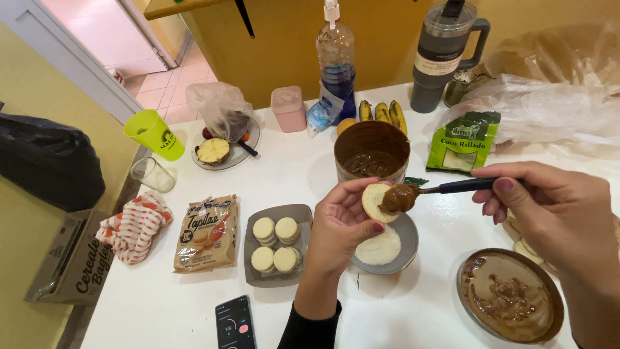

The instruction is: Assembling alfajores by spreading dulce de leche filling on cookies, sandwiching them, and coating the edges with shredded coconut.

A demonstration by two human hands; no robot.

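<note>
My left hand (336, 229) holds a small round pale biscuit (372, 200) over a grey bowl (405, 249) of white shredded flakes. My right hand (555, 210) grips a dark-handled spoon (452, 187) whose bowl carries a lump of brown caramel spread (398, 198) pressed against the biscuit. Behind them stands a round tub (371, 152) of the same brown spread. Its smeared lid (510, 296) lies at the lower right. A grey tray (276, 245) with stacked round biscuits sits left of my left hand.
A biscuit packet (206, 232), a patterned cloth (134, 226), a glass (152, 174), a green cup (154, 134), a plate of fruit (223, 152), a phone (235, 323), a green pouch (465, 142), bananas (382, 113), a spray bottle (336, 61), a grey tumbler (442, 55) and plastic bags (549, 103) crowd the white table.
</note>
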